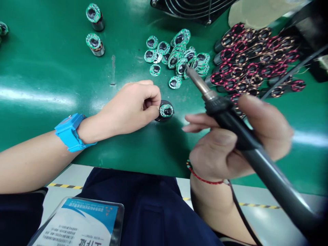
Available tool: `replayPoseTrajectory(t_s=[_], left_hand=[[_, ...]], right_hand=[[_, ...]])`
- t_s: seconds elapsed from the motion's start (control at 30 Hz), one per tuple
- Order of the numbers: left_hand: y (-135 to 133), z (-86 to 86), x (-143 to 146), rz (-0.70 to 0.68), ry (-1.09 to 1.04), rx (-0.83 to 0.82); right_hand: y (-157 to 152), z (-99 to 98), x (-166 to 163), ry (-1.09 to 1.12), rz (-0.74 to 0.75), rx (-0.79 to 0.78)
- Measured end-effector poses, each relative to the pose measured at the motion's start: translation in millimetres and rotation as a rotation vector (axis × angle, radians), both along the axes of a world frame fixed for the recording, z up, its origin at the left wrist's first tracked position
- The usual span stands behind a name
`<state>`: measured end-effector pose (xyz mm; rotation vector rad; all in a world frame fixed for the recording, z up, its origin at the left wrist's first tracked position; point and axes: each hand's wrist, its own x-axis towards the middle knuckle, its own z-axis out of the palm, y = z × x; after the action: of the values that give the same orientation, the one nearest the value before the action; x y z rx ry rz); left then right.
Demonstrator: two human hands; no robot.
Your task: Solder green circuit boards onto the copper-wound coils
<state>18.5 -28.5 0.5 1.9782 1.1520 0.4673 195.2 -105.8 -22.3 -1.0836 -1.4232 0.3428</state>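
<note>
Across the green surface [58, 68], work is standing part-finished. A large cluster of wire-wound cylinders [252, 68], ringed in red or copper-coloured wire, is filling the right side, and the tops in view are showing no boards. A heap of loose round circuit boards [176, 56] is lying left of it, so most pieces are apparently waiting to be joined. Only two board-topped cylinders [94, 41] are standing farther left, seemingly done; another piece is being cut off at the view's left side.

The right hand [217, 150] is gripping a soldering iron [258, 160], its tip pointing away from the near edge. The left hand [130, 109] is closing its thumb and fingers together at the rim of a single circuit board [166, 110], which is sitting on a dark round base [161, 119], set back from the near edge; whether a wire is between those fingertips cannot be told.

Below the near edge, a badge [84, 222] is showing upside-down print: large characters seeming to read 工作证, with blurred smaller lines. No brand is showing legibly on the iron.
</note>
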Motion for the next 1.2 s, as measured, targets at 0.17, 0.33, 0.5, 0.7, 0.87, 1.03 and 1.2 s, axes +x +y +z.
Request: replayPoseTrajectory(t_s=[0.17, 0.33, 0.5, 0.7, 0.87, 1.03, 1.2], left_hand=[[0.5, 0.0, 1.2, -0.008, 0.01, -0.006], [0.7, -0.5, 1.0, -0.024, 0.02, 0.015], [-1.1, 1.4, -8.5, -0.067, 0.068, 0.009], [-3.2, 2.7, -14.5, -0.238, 0.223, 0.044], [-3.5, 2.9, -11.4, -0.212, 0.073, 0.018], [-5.7, 2.5, -7.2, -0.079, -0.06, -0.037], [-7.0, 2.3, -4.4, -0.026, -0.096, -0.082]], right_hand=[[7.3, -0.8, -0.6, -0.287, 0.127, -0.239], [12.3, -3.1, 5.6, -0.491, 0.285, -0.332], [12.8, -1.8, 3.4, -0.502, 0.24, -0.377], [14.6, -9.4, 0.8, -0.481, 0.203, -0.298], [12.8, -10.3, 2.9, -0.404, 0.215, -0.298], [12.7, -6.2, 4.4, -0.439, 0.224, -0.303], [10.7, -3.9, 5.9, -0.464, 0.206, -0.25]])
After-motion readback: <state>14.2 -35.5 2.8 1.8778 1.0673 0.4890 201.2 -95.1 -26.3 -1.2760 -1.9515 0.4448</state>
